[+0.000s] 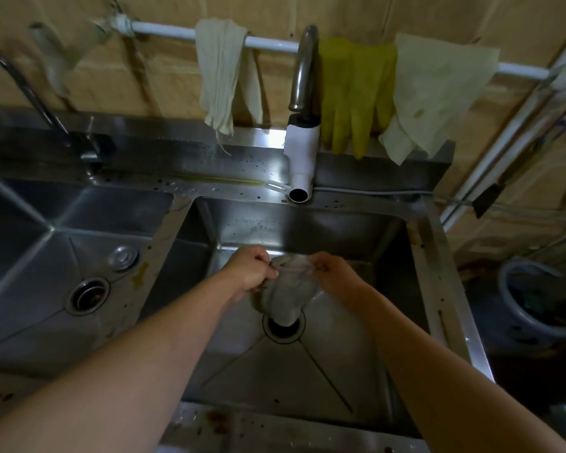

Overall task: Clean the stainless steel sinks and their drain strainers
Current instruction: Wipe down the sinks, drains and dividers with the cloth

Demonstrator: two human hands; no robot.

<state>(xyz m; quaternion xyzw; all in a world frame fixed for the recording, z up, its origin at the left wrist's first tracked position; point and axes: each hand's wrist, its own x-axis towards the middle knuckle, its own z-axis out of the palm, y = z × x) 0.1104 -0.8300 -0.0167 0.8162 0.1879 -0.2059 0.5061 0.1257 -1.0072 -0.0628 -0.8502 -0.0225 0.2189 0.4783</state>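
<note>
Grey cloth (pixel 286 294): limp, wet-looking, light | above right sink drain (pixel 283 328) | left hand (pixel 252 273) and right hand (pixel 332 274) both pinch its top edge | best gathered there.

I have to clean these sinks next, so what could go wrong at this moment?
Both hands, left and right, hold the cloth right above the open drain; its hanging end could slip in. The faucet stands close overhead, so a raised hand might knock it.
</note>
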